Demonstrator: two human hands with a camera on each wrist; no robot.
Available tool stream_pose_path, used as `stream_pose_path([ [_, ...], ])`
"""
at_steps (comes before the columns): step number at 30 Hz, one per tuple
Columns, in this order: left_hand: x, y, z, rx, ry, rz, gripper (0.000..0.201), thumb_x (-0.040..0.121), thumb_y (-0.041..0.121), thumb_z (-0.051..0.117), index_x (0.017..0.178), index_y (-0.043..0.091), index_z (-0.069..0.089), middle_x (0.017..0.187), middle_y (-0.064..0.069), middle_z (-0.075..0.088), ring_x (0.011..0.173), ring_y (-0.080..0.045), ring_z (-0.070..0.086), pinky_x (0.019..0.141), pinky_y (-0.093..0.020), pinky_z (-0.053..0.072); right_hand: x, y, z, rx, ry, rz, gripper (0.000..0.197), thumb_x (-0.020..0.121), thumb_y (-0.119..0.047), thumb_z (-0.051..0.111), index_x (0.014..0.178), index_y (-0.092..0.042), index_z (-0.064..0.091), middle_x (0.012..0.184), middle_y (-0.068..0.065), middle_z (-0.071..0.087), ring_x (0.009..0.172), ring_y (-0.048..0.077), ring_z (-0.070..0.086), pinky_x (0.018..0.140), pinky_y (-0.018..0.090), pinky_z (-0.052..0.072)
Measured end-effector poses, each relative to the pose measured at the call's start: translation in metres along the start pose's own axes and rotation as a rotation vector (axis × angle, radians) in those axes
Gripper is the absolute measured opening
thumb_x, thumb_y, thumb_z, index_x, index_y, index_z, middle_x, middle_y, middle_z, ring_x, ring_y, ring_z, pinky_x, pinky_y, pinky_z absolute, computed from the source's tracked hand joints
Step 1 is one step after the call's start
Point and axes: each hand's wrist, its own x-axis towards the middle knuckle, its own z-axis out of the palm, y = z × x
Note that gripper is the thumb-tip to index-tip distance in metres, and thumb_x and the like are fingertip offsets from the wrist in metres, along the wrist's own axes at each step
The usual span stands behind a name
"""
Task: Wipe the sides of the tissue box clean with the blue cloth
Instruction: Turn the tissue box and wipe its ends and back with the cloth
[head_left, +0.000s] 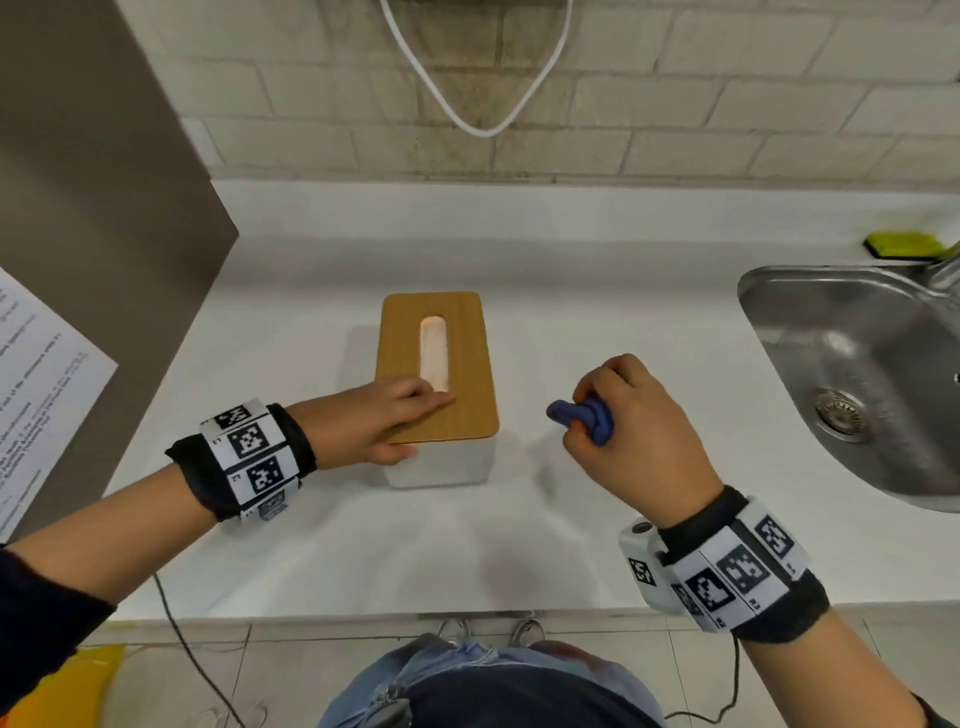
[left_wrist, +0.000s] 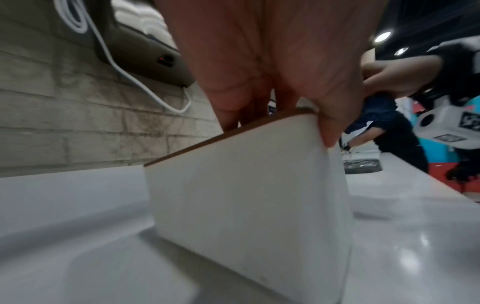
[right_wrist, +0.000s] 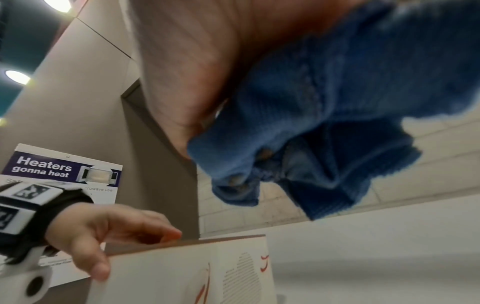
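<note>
The tissue box (head_left: 467, 358) has a wooden lid with a slot and white sides, and stands on the white counter (head_left: 363, 545). My left hand (head_left: 410, 415) holds its near left corner, fingers lying on the lid and thumb down the near side; the left wrist view shows the thumb over the box (left_wrist: 246, 195) edge. To the right of the box, my right hand (head_left: 634, 415) grips the bunched blue cloth (head_left: 582, 415) a little above the counter, apart from the box. In the right wrist view the cloth (right_wrist: 324, 123) hangs from my palm above the box (right_wrist: 182, 273).
A steel sink (head_left: 852, 374) is set in the counter at the right, with a green sponge (head_left: 904, 244) behind it. A brown panel (head_left: 104, 208) with a paper notice (head_left: 36, 389) stands at the left. A white cable (head_left: 483, 104) loops on the brick wall.
</note>
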Motion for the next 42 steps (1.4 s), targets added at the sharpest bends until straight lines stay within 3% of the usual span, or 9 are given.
stream_pose_path([
  [4, -0.019, -0.028, 0.013, 0.161, 0.113, -0.065, 0.066, 0.084, 0.024, 0.053, 0.143, 0.027, 0.023, 0.134, -0.007, 0.044, 0.122, -0.021, 0.034, 0.112, -0.045, 0.029, -0.007, -0.002, 0.016, 0.019, -0.146, -0.06, 0.025, 0.067, -0.011, 0.058, 0.092, -0.015, 0.053, 0.096, 0.004, 0.053, 0.085, 0.023, 0.051, 0.068, 0.035, 0.046],
  [8, -0.028, -0.007, 0.03, 0.183, 0.312, -0.263, 0.079, 0.071, 0.054, 0.036, 0.142, 0.022, 0.025, 0.141, -0.006, 0.042, 0.135, -0.022, 0.027, 0.117, -0.039, -0.001, -0.009, -0.003, 0.036, -0.088, -0.195, -0.181, 0.014, 0.073, -0.003, 0.062, 0.082, -0.014, 0.061, 0.093, 0.003, 0.059, 0.085, 0.026, 0.053, 0.065, 0.029, 0.037],
  [12, -0.003, 0.03, 0.065, 0.115, 0.461, -0.411, 0.084, 0.072, 0.069, 0.037, 0.141, 0.02, 0.028, 0.13, -0.01, 0.046, 0.126, -0.028, 0.036, 0.114, -0.047, 0.011, -0.01, -0.003, 0.046, -0.192, -0.132, -0.308, 0.018, 0.084, -0.013, 0.053, 0.095, -0.018, 0.066, 0.1, 0.002, 0.065, 0.083, 0.028, 0.055, 0.067, 0.031, 0.039],
  [16, 0.017, 0.029, 0.074, 0.12, 0.583, -0.5, 0.062, 0.077, 0.053, 0.037, 0.132, 0.023, 0.039, 0.109, -0.019, 0.055, 0.11, -0.032, 0.046, 0.096, -0.037, 0.016, -0.011, -0.005, 0.05, -0.172, -0.021, -0.303, 0.032, 0.069, 0.001, 0.07, 0.095, -0.018, 0.063, 0.093, 0.005, 0.064, 0.075, 0.032, 0.055, 0.067, 0.037, 0.04],
  [20, 0.003, 0.019, 0.069, -0.005, 0.724, -0.445, 0.05, 0.08, 0.046, 0.036, 0.13, 0.036, 0.036, 0.11, -0.015, 0.05, 0.111, -0.024, 0.037, 0.094, -0.03, 0.015, -0.003, -0.011, 0.049, -0.173, 0.064, -0.307, 0.029, 0.075, -0.006, 0.065, 0.101, -0.02, 0.062, 0.099, 0.006, 0.064, 0.079, 0.032, 0.054, 0.07, 0.037, 0.036],
  [26, -0.038, -0.019, 0.053, -0.668, 0.786, -0.242, 0.041, 0.084, 0.04, 0.036, 0.12, 0.058, 0.044, 0.112, -0.001, 0.05, 0.112, -0.003, 0.048, 0.103, -0.02, 0.031, 0.024, -0.058, 0.07, -0.064, 0.249, -0.527, 0.017, 0.085, -0.024, 0.06, 0.1, -0.023, 0.053, 0.098, 0.004, 0.068, 0.085, 0.023, 0.046, 0.075, 0.037, 0.03],
  [32, -0.051, -0.033, 0.048, -0.767, 0.702, -0.234, 0.052, 0.082, 0.038, 0.026, 0.131, 0.034, 0.043, 0.118, -0.007, 0.054, 0.107, 0.0, 0.051, 0.093, -0.014, 0.039, 0.032, -0.109, 0.133, -0.015, 0.116, -0.577, 0.034, 0.073, -0.01, 0.076, 0.101, -0.021, 0.061, 0.103, 0.009, 0.067, 0.089, 0.034, 0.055, 0.077, 0.046, 0.044],
  [36, -0.05, -0.044, 0.046, -0.841, 0.7, -0.261, 0.048, 0.081, 0.042, 0.025, 0.125, 0.047, 0.044, 0.112, 0.013, 0.055, 0.103, 0.006, 0.052, 0.086, -0.008, 0.038, 0.03, -0.118, 0.14, -0.047, 0.047, -0.533, 0.035, 0.072, -0.008, 0.076, 0.105, -0.013, 0.065, 0.111, 0.016, 0.065, 0.09, 0.038, 0.053, 0.073, 0.043, 0.049],
  [42, -0.05, -0.05, 0.049, -0.868, 0.724, -0.212, 0.044, 0.086, 0.038, 0.028, 0.125, 0.049, 0.045, 0.117, 0.005, 0.054, 0.113, 0.001, 0.05, 0.097, -0.01, 0.035, 0.031, -0.104, 0.141, 0.011, -0.157, -0.613, 0.052, 0.069, 0.004, 0.068, 0.116, -0.012, 0.053, 0.117, 0.021, 0.059, 0.083, 0.038, 0.053, 0.07, 0.041, 0.049],
])
